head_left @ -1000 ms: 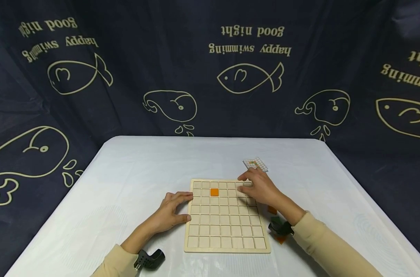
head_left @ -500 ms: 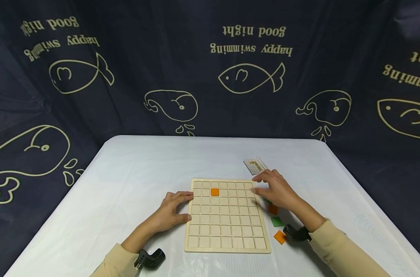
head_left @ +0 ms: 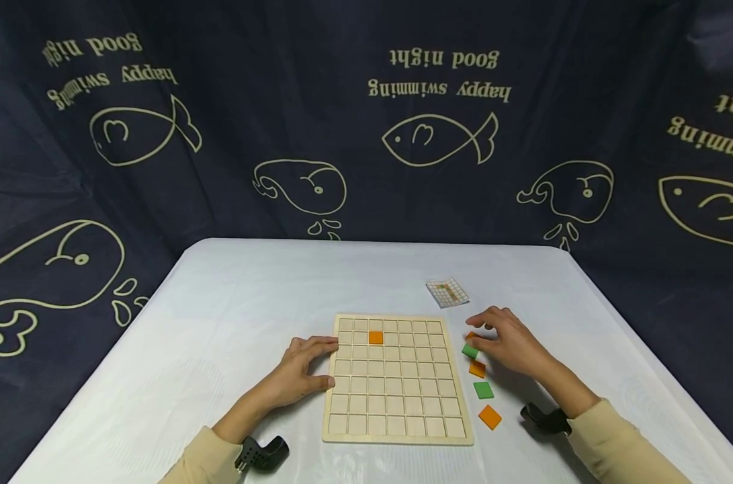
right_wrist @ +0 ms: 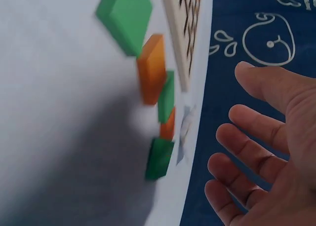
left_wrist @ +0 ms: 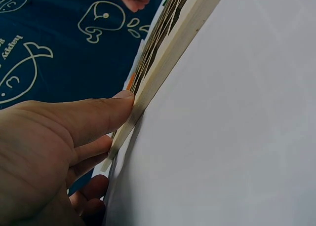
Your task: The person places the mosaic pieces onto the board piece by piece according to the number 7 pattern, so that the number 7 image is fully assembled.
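Note:
A pale wooden grid board (head_left: 396, 403) lies flat, one orange tile (head_left: 375, 337) set in a square near its top. My left hand (head_left: 302, 370) rests at the board's left edge; in the left wrist view its straight thumb (left_wrist: 98, 115) touches the wooden rim. Off the board's right side, my right hand (head_left: 514, 346) is over a column of loose tiles, including a green tile (head_left: 484, 390) and an orange tile (head_left: 490, 417). Its fingers are spread and hold nothing in the right wrist view, where a dark green tile (right_wrist: 160, 158) lies farthest down the row.
A small card (head_left: 447, 293) printed with a coloured grid pattern lies beyond the board's upper right corner. The white tabletop (head_left: 269, 282) ends at a dark curtain (head_left: 366, 202) with fish drawings. A black wrist camera (head_left: 546, 418) sits below the right wrist.
My right hand has moved right, from over the board's upper right corner to above the loose tiles, uncovering the card and the lower tiles. The left hand stays put.

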Tool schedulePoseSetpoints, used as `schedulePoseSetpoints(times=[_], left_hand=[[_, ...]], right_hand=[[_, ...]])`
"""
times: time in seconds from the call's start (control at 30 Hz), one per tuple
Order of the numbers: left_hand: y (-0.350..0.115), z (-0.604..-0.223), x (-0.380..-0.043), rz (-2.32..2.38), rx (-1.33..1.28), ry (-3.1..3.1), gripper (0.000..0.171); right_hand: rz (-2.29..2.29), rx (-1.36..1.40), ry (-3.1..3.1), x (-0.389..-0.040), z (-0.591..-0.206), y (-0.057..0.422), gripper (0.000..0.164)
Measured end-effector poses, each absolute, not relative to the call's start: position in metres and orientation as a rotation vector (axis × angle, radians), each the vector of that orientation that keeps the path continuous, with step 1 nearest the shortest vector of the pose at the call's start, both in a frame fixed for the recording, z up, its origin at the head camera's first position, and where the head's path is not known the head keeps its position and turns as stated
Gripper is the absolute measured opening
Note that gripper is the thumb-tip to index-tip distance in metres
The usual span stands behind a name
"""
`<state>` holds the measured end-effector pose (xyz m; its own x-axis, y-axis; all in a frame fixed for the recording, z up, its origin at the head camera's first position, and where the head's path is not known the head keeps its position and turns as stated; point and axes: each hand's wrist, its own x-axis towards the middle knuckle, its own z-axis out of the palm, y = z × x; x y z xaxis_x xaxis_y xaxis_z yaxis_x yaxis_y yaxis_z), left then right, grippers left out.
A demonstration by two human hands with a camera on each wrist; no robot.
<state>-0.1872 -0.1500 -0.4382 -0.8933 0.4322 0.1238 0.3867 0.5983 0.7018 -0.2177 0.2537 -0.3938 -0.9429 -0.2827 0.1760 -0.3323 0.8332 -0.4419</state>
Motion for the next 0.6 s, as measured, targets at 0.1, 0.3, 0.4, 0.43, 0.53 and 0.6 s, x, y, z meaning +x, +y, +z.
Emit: schedulePoseSetpoints(times=[0.1, 0.3, 0.4, 0.43, 0.53, 0.6], left_hand=[[-0.150, -0.438, -0.187, 1.188, 0.699, 2.752, 0.059], [-0.149, -0.437, -0.187, 1.189, 0.719, 2.757, 0.059], [-0.150, -0.438, -0.187, 1.188, 0.721, 2.757, 0.059], [-0.150, -0.438, -0.187, 1.188, 0.720, 2.757, 0.059], [-0.150, -0.438, -0.187, 1.187, 0.716, 2.754, 0.059], [-0.150, -0.438, -0.187, 1.187, 0.718, 2.752, 0.059]], right_hand=[[0.726, 0.475, -2.914, -0.217, -0.399, 0.262, 0.034], [0.719, 0.431, -2.939, -0.217, -0.407, 0.275, 0.034], [0.711, 0.415, -2.948, -0.218, -0.410, 0.281, 0.034], [0.707, 0.412, -2.949, -0.218, -0.411, 0.283, 0.034], [0.691, 0.434, -2.939, -0.218, -0.414, 0.288, 0.034], [0.681, 0.444, -2.934, -0.219, -0.416, 0.291, 0.033]])
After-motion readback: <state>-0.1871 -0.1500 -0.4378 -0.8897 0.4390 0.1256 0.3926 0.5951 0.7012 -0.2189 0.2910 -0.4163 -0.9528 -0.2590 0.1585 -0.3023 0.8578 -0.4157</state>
